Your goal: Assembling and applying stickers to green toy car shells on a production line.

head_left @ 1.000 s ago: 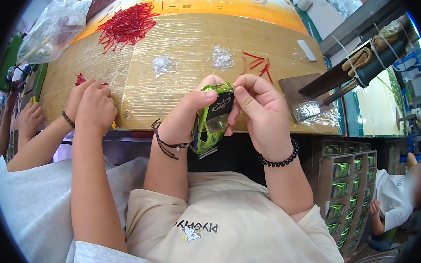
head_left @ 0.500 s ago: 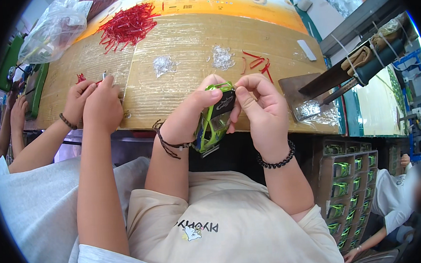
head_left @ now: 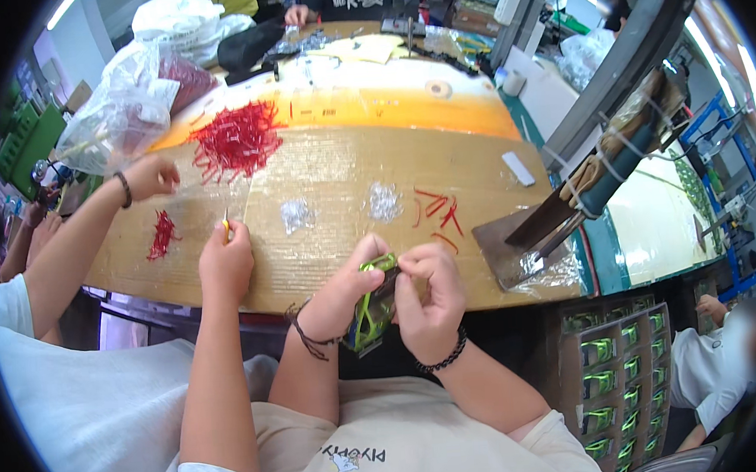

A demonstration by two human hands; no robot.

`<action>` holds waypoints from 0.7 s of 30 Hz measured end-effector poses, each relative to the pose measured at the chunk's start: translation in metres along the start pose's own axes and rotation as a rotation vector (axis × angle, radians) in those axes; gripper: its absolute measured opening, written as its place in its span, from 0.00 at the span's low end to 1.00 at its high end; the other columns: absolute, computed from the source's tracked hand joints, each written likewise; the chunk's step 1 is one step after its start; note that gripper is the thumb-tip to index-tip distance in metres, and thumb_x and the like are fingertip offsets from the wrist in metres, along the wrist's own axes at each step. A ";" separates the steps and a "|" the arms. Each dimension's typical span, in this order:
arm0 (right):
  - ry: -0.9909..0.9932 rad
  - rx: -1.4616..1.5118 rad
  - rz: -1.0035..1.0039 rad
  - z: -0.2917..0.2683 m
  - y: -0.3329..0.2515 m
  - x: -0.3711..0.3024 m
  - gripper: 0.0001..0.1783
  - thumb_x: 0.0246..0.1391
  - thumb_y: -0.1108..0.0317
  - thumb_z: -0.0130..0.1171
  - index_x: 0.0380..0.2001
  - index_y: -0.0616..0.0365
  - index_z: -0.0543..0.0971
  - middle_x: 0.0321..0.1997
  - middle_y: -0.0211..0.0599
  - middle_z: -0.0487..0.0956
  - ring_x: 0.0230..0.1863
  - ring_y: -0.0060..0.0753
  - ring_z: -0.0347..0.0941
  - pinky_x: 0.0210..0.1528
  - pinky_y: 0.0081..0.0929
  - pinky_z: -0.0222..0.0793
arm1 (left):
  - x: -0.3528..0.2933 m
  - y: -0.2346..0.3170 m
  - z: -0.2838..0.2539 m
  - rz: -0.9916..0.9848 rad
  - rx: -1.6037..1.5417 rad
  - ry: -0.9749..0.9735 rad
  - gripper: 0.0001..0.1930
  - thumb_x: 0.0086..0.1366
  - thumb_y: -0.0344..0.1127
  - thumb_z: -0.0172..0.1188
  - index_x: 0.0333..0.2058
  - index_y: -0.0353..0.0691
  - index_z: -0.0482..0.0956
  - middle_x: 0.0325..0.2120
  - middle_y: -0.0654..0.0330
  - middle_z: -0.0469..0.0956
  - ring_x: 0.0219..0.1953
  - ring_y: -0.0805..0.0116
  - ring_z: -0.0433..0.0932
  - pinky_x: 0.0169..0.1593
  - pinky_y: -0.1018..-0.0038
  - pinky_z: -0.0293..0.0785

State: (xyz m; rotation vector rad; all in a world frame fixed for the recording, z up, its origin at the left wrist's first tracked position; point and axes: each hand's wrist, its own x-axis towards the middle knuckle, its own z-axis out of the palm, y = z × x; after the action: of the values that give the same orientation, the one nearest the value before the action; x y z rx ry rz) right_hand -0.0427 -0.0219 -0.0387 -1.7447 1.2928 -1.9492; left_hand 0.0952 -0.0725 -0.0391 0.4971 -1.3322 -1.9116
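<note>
My left hand (head_left: 346,283) is wrapped round a bright green toy car body (head_left: 366,321) with open window frames and a dark panel, held tilted just off the table's near edge. The thumb presses on its upper end. At that same end my right hand (head_left: 434,297) pinches thumb and forefinger together against the dark panel. Whatever small piece lies between those fingertips is hidden. Beyond my hands lie a small heap of clear plastic bits (head_left: 384,203) and several loose red strips (head_left: 444,208).
To my left a co-worker's hand (head_left: 226,261) holds a small yellow-handled tool; the other hand (head_left: 151,178) reaches toward a big red strip pile (head_left: 238,141). A metal plate (head_left: 510,249) with a dark bar stands right. Below right, a divided box (head_left: 575,345) holds green car bodies.
The view has tilted up, showing more of the far table. My hands still hold the car body, now turned more edge-on. The co-worker's hands have parted, one reaching out toward the red pile.
</note>
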 end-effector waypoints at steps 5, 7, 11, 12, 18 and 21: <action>0.031 0.049 0.002 0.007 0.008 -0.001 0.10 0.46 0.84 0.56 0.33 0.62 0.72 0.36 0.44 0.72 0.33 0.38 0.70 0.38 0.32 0.69 | 0.004 -0.004 0.003 -0.005 -0.040 -0.009 0.20 0.65 0.50 0.53 0.45 0.40 0.66 0.35 0.65 0.66 0.38 0.79 0.63 0.43 0.80 0.61; 0.043 0.102 0.020 0.011 0.011 -0.001 0.10 0.47 0.84 0.55 0.33 0.62 0.71 0.36 0.43 0.71 0.34 0.37 0.68 0.38 0.31 0.68 | 0.001 0.005 0.009 -0.010 -0.042 0.048 0.20 0.66 0.50 0.53 0.46 0.39 0.66 0.35 0.65 0.66 0.38 0.79 0.64 0.43 0.80 0.62; 0.065 0.006 -0.033 0.012 0.005 0.004 0.09 0.48 0.84 0.55 0.35 0.62 0.72 0.39 0.45 0.73 0.38 0.40 0.71 0.40 0.32 0.70 | 0.000 -0.002 0.008 -0.003 -0.067 0.085 0.20 0.66 0.49 0.52 0.46 0.39 0.66 0.36 0.65 0.67 0.40 0.79 0.65 0.45 0.80 0.63; 0.071 -0.110 -0.091 0.011 0.002 0.006 0.10 0.49 0.83 0.55 0.36 0.63 0.73 0.41 0.46 0.75 0.40 0.42 0.73 0.42 0.33 0.71 | 0.001 -0.006 0.010 0.036 -0.090 0.119 0.22 0.65 0.51 0.54 0.47 0.39 0.66 0.36 0.62 0.71 0.39 0.76 0.70 0.43 0.79 0.68; -0.003 -0.002 -0.109 -0.003 -0.010 0.002 0.14 0.49 0.87 0.55 0.40 0.64 0.76 0.50 0.51 0.79 0.49 0.46 0.78 0.52 0.33 0.74 | -0.009 -0.008 0.022 0.197 0.053 0.134 0.26 0.65 0.51 0.55 0.51 0.36 0.63 0.40 0.59 0.71 0.42 0.73 0.72 0.47 0.76 0.70; -0.025 0.043 -0.333 -0.010 -0.026 0.013 0.17 0.45 0.86 0.59 0.41 0.64 0.77 0.48 0.47 0.79 0.47 0.50 0.78 0.50 0.37 0.76 | -0.020 0.004 0.034 0.320 0.189 0.142 0.26 0.67 0.48 0.53 0.53 0.33 0.61 0.46 0.56 0.68 0.48 0.72 0.68 0.53 0.73 0.66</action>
State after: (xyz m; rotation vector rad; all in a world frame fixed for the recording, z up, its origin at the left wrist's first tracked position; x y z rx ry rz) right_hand -0.0456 -0.0107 -0.0095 -2.0637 0.9936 -2.0965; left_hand 0.0865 -0.0369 -0.0246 0.4711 -1.4114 -1.4728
